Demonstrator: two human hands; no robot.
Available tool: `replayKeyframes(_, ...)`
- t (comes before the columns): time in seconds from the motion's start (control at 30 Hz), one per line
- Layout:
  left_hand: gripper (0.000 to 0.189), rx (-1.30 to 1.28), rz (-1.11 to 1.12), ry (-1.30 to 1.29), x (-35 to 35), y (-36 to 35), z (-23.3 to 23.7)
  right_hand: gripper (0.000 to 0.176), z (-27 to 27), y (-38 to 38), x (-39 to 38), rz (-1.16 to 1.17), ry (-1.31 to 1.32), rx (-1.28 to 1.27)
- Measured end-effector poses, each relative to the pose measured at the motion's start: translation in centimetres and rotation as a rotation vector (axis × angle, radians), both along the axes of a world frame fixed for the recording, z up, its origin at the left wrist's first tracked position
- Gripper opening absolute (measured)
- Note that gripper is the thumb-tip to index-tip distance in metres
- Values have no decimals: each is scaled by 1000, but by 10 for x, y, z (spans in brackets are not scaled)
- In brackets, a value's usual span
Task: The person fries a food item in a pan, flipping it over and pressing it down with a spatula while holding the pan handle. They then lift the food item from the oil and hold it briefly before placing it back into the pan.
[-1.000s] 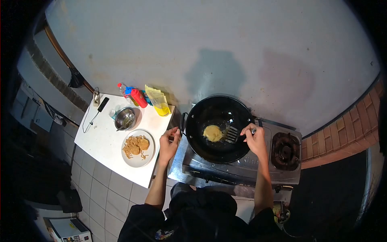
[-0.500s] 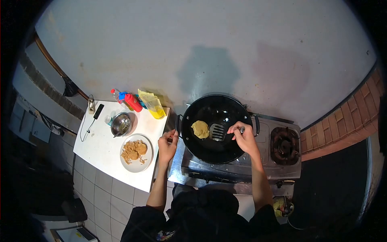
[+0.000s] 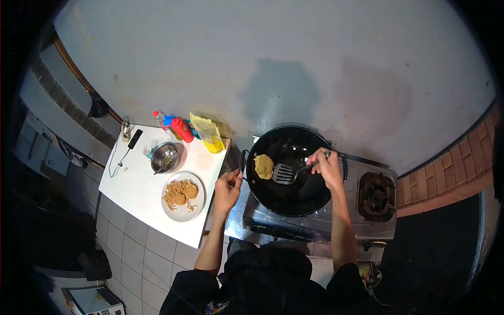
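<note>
My right hand [image 3: 326,167] is closed around the handle of a slotted metal spatula [image 3: 284,174]. The spatula's blade lies low inside a large black wok [image 3: 307,202], its front edge right at a pale yellow fritter [image 3: 263,166]. That fritter rests against the wok's left inner side, and a dark sheen of oil shows around it. My left hand [image 3: 228,191] is at the wok's left, thumb and fingers pinched at the lower end of its loop handle [image 3: 243,160].
The wok stands on a steel gas stove [image 3: 336,210] with a second burner [image 3: 377,197] at right. On the white table [image 3: 136,194] are a plate [image 3: 181,216] of fried pieces, a metal bowl [image 3: 165,157], a red bottle [image 3: 182,130] and a yellow pouch [image 3: 210,137].
The fritter and spatula blade have shifted left within the wok, toward its side wall. My right hand has moved slightly away from me. The whole view has shifted a little.
</note>
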State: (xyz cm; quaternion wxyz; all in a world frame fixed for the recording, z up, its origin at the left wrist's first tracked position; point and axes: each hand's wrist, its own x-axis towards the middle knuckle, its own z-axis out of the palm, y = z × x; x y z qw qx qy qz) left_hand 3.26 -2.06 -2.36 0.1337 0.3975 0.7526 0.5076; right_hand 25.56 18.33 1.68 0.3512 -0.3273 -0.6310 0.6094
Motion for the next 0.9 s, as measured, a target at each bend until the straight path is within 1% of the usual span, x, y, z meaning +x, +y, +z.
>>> replayKeyframes(0.03, 26, 40, -7, 22, 0, 0, -2, 25, -2, 3, 5, 32, 1, -41)
replayKeyframes(0.13, 27, 55, -12, 20, -2, 1, -7, 24, -8, 3, 12, 7, 20, -106)
replayKeyframes(0.23, 26, 54, -15, 5, 0, 1, -7, 23, -11, -1, 16, -5, 39, -81)
replayKeyframes(0.3, 26, 47, -14, -5, 1, 0, -6, 23, -14, -1, 18, 49, 56, -64)
replayKeyframes(0.4, 26, 40, -21, 4, 1, 0, -3, 22, -17, -2, 15, 18, 100, -11)
replayKeyframes(0.43, 28, 2, -17, -17, 2, 0, 0, 22, -17, -2, 14, 18, 100, -11)
replayKeyframes(0.5, 30, -37, -12, -35, 1, -1, 3, 22, -17, -4, 12, 127, 104, 38)
replayKeyframes(0.6, 30, -17, -23, 5, 0, 1, 1, 20, -21, -4, 14, 102, 132, -3)
replayKeyframes(0.67, 25, 32, 0, -54, -1, 2, -8, 20, -23, -7, 14, 93, 137, -17)
replayKeyframes(0.77, 26, 26, -14, -5, -1, 1, -3, 19, -21, -22, 18, 71, 120, -16)
replayKeyframes(0.9, 26, 27, -20, -35, -2, 1, -7, 19, -18, -47, 20, 56, 148, -17)
